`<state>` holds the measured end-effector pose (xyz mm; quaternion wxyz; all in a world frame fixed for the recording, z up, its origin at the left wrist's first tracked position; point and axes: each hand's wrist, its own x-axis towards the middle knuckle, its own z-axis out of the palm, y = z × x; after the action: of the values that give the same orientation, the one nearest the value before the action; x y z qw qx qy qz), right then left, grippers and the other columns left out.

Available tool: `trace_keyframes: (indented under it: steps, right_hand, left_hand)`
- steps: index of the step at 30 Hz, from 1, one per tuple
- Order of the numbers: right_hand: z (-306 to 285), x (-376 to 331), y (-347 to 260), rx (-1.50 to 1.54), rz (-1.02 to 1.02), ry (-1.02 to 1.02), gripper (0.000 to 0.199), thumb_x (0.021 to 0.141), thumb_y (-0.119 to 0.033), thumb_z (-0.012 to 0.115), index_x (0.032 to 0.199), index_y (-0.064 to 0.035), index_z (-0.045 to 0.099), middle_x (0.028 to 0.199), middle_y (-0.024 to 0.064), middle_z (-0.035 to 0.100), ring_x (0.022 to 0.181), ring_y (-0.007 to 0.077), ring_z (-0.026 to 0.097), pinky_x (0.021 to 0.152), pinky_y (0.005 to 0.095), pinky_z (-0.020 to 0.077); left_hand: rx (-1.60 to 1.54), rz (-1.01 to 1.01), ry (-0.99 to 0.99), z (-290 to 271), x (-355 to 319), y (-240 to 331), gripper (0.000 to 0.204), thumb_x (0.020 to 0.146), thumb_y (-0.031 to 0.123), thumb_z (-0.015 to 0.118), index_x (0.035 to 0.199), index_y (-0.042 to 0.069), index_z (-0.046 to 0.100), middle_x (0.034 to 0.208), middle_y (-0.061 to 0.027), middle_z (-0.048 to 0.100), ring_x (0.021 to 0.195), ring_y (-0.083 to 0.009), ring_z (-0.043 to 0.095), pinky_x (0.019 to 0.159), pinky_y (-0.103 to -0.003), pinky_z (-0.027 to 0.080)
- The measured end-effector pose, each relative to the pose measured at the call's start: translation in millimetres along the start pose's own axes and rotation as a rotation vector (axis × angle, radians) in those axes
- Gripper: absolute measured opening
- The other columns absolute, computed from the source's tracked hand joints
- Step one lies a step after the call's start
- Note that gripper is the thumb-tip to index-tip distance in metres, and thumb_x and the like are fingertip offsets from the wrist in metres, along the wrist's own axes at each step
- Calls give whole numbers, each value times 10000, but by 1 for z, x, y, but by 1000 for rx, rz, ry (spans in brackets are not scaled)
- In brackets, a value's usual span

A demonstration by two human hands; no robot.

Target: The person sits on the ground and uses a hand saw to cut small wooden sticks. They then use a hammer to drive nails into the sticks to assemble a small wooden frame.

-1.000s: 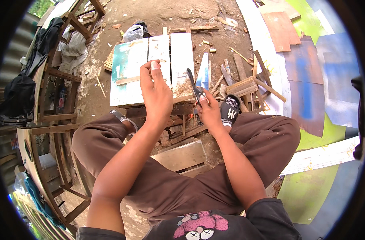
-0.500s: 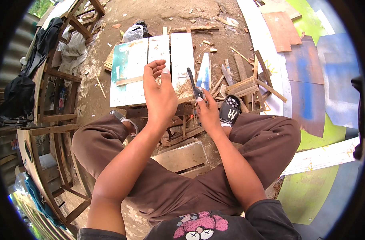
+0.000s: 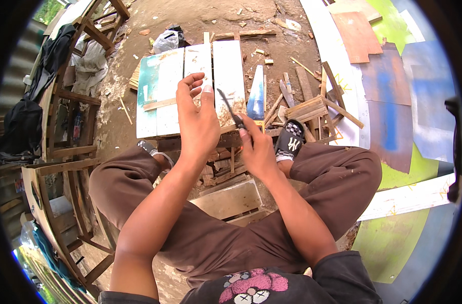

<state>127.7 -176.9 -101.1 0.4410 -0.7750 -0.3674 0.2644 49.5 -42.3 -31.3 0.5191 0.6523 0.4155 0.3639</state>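
Observation:
My right hand grips a slim black knife-like tool by its lower end. The narrow tip slants up and left over the white wooden bench; the cutting edge cannot be made out. Raised above the bench's near edge is my left hand, its fingers loosely bent and apart from the thumb, with nothing visible in it. On the boards between the hands lie wood shavings. A narrow wooden strip rests across the bench to the left of my left hand.
Right of the bench lies a handsaw with a blue and white blade. Scrap wood is piled beyond my sandalled right foot. Painted sheets cover the ground at right. Wooden frames stand at left, hung with dark cloth.
My right hand has shifted a little left, and the black tool now tilts farther left over the bench. My left hand has moved slightly left, still raised. More of the handsaw shows.

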Motion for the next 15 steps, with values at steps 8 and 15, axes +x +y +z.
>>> trace_keyframes:
  steps: [8,15]
  right_hand:
    - [3,0,4,-38,-28,51,393,1073,-108,538,1463,-80,577,709,255,605,670,448,659,636,473,484]
    - [2,-1,1,-76,18,41,404,1049,-101,554,1451,-123,580,822,291,695,806,501,699,698,575,521]
  left_hand:
    - [19,-3,-24,-1,-1,0,316,1073,104,533,1367,-9,511,1350,-166,561,1254,-274,523,1088,-420,430]
    - [9,-41,-24,-1,-2,0,326,1075,115,532,1380,0,512,1342,-182,555,1239,-273,540,1082,-420,437]
